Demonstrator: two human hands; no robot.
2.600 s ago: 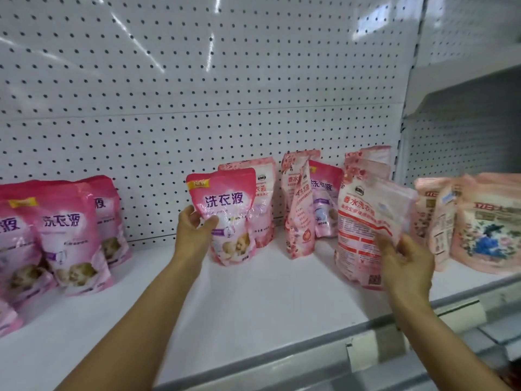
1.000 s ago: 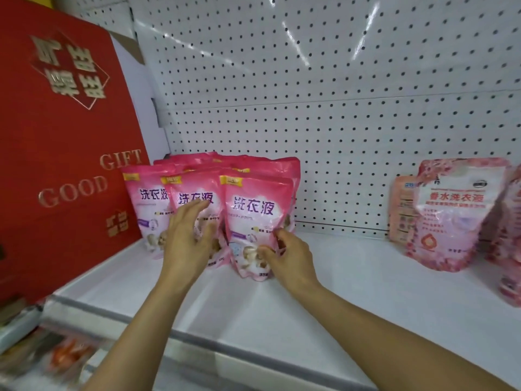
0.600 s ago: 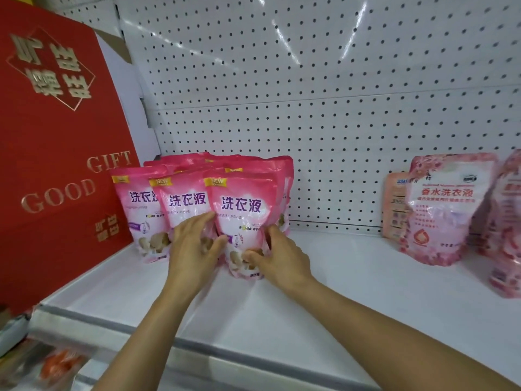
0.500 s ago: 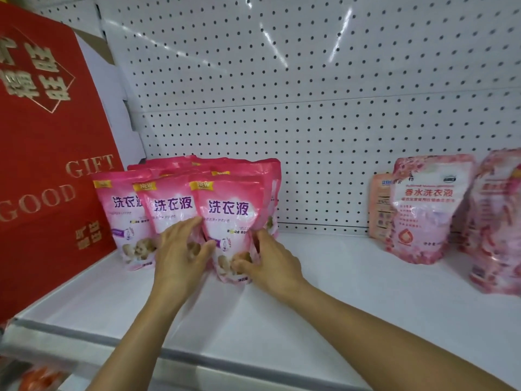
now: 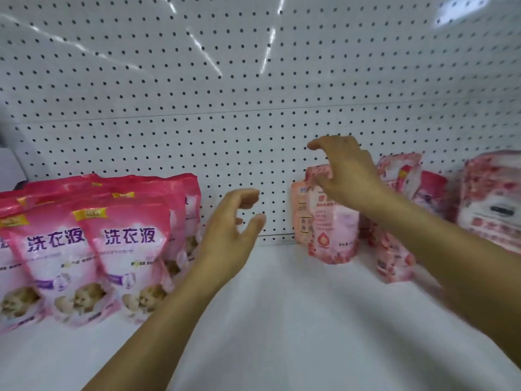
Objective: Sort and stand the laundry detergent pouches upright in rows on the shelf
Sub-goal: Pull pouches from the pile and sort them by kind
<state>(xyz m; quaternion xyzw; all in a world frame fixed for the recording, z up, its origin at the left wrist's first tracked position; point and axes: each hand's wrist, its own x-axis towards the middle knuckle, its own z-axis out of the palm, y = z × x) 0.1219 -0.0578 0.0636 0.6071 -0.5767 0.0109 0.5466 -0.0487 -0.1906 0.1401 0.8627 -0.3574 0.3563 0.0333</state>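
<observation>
Bare white shelf [image 5: 282, 320] lies between three front-row magenta pouches [image 5: 129, 249] and pale pink pouches [image 5: 331, 230]. Left hand [image 5: 228, 235] and right hand [image 5: 346, 170] hover, fingers loosely spread, holding nothing.

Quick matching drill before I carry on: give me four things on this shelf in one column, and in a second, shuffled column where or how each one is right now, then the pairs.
1. left hand
2. right hand
3. dark pink pouches
4. pale floral pouch

A. upright near the back panel, partly behind a hand
B. grouped in rows at the shelf's left
C. raised, fingers spread, holding nothing
D. lower, mid-shelf, fingers loosely curved, holding nothing

Pairs: 1-D, 2-C, 3-B, 4-A
</observation>
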